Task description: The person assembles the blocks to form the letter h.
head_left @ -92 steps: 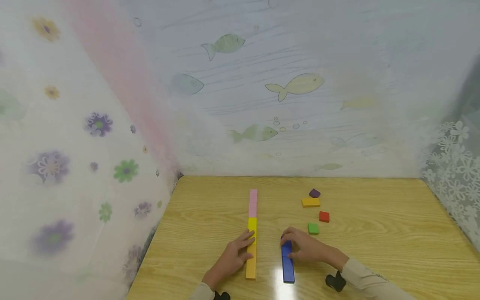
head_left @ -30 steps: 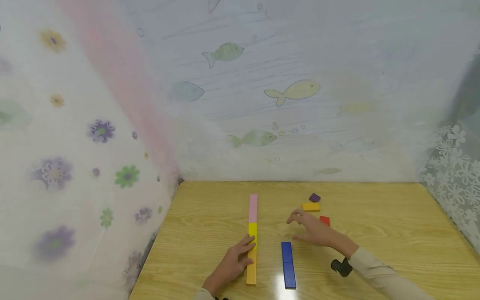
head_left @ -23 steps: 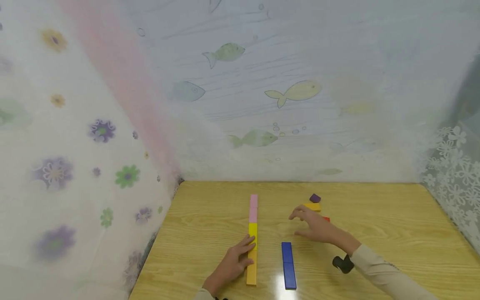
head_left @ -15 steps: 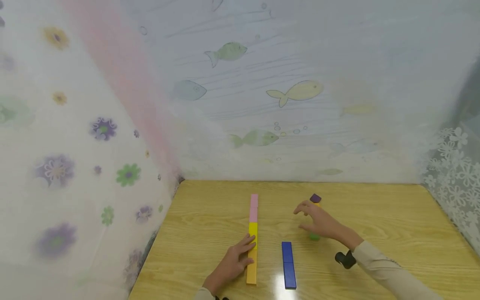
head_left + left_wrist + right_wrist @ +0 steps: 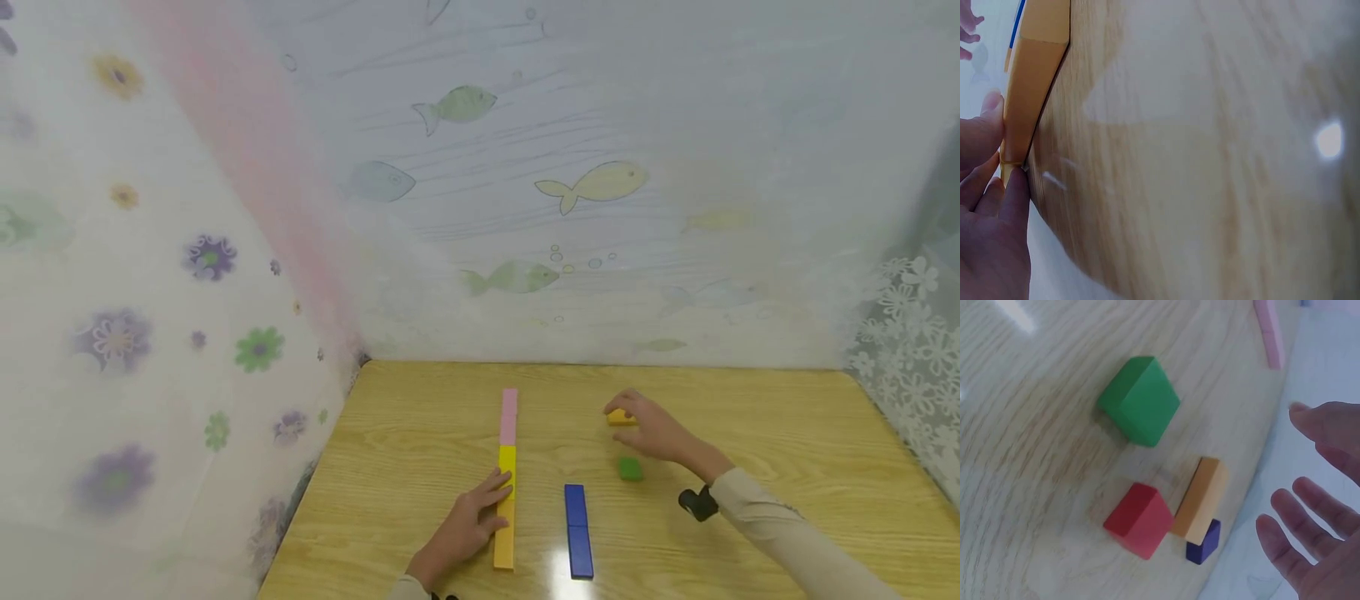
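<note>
My left hand (image 5: 467, 527) rests on a long row of blocks, its fingertips on the yellow block (image 5: 507, 458) and its thumb by the orange block (image 5: 504, 550). In the left wrist view, the fingers (image 5: 1016, 194) touch the row's side. Two pink blocks (image 5: 509, 417) form its far end. My right hand (image 5: 648, 427) hovers with parted fingers over a loose orange block (image 5: 621, 417), holding nothing. The right wrist view shows this hand (image 5: 1329, 512) apart from the green block (image 5: 1141, 403), red block (image 5: 1140, 522) and purple block (image 5: 1204, 542); the head view hides the last two.
Two blue blocks (image 5: 577, 533) lie end to end between the hands, right of the long row. A wooden table (image 5: 420, 433) bears everything. Behind it hangs a fish-printed sheet (image 5: 600, 250), with a flowered sheet (image 5: 165, 400) on the left.
My right hand has let go of the blue blocks and moved away and rightward, over the loose blocks. The left hand stays on the row. The head view has shifted slightly.
</note>
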`<state>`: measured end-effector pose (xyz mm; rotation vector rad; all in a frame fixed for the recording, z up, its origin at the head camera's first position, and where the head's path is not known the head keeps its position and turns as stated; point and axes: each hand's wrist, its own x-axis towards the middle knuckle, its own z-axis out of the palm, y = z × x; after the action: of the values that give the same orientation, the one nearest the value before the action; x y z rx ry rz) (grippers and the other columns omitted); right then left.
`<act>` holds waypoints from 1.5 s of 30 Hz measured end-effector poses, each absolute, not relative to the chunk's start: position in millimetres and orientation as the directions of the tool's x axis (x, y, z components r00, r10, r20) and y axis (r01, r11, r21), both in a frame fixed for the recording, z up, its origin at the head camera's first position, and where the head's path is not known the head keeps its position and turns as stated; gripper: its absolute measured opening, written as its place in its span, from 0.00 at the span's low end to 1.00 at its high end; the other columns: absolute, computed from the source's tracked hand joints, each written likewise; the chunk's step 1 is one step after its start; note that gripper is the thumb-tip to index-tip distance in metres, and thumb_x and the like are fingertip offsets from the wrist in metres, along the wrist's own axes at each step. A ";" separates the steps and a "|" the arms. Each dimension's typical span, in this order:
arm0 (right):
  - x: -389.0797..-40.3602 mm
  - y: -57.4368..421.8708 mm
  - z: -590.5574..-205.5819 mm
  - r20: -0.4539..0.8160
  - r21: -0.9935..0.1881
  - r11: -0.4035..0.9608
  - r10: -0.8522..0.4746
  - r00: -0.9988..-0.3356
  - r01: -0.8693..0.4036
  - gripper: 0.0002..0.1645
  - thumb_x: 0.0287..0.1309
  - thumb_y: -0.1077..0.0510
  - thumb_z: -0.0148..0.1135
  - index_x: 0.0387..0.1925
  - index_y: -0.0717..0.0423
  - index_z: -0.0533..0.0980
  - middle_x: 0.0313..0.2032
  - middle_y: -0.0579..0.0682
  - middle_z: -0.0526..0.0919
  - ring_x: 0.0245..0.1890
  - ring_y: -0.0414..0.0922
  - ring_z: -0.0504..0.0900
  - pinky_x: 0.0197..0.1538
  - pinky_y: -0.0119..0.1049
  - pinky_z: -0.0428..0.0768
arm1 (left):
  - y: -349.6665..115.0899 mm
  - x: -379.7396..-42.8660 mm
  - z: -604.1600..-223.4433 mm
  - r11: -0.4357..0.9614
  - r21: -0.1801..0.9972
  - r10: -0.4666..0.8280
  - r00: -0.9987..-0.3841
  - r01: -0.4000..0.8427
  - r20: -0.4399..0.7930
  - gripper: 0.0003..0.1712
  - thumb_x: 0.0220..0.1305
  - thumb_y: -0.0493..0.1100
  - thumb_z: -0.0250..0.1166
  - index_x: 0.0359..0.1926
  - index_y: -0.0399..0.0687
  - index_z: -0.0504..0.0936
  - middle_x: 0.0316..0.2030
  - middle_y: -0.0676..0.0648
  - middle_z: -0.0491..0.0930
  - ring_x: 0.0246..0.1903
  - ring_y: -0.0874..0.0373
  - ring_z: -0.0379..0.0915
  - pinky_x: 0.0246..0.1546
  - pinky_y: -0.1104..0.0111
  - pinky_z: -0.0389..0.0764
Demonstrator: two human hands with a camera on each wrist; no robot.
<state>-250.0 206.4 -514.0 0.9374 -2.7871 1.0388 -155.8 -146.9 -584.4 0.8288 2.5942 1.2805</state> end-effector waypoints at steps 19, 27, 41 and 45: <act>-273.3 226.9 -535.7 0.195 -0.562 0.665 -0.472 -0.860 -0.492 0.18 0.47 0.69 0.68 0.43 0.67 0.76 0.43 0.60 0.75 0.43 0.59 0.77 0.44 0.52 0.80 | -146.6 -157.4 -589.7 0.484 0.777 0.539 -0.837 0.403 0.098 0.28 0.62 0.42 0.62 0.62 0.37 0.71 0.69 0.47 0.60 0.69 0.47 0.48 0.65 0.53 0.56; -279.9 232.6 -545.2 0.182 -0.517 0.701 -0.470 -0.864 -0.491 0.16 0.46 0.70 0.67 0.41 0.66 0.77 0.40 0.58 0.76 0.40 0.56 0.77 0.43 0.50 0.79 | -145.8 -156.9 -589.1 0.463 0.789 0.541 -0.834 0.404 0.109 0.28 0.62 0.41 0.63 0.61 0.35 0.71 0.68 0.46 0.60 0.69 0.46 0.48 0.65 0.54 0.56; -286.7 237.4 -552.5 0.180 -0.517 0.709 -0.458 -0.871 -0.480 0.18 0.43 0.71 0.66 0.41 0.67 0.77 0.36 0.57 0.75 0.29 0.47 0.70 0.31 0.38 0.73 | -146.7 -156.2 -586.4 0.488 0.789 0.525 -0.847 0.374 0.077 0.28 0.62 0.40 0.63 0.62 0.36 0.70 0.69 0.47 0.60 0.69 0.47 0.48 0.65 0.53 0.56; -287.8 236.8 -553.9 0.178 -0.520 0.711 -0.452 -0.874 -0.474 0.18 0.42 0.71 0.66 0.40 0.67 0.77 0.36 0.57 0.75 0.29 0.46 0.71 0.32 0.38 0.74 | -147.2 -156.6 -586.0 0.494 0.785 0.522 -0.850 0.373 0.075 0.28 0.61 0.40 0.63 0.62 0.37 0.71 0.68 0.47 0.60 0.69 0.47 0.49 0.65 0.54 0.57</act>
<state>-287.8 236.8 -553.9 0.7775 -2.8710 0.8882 -156.6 -147.2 -586.0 0.7751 2.5622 1.2819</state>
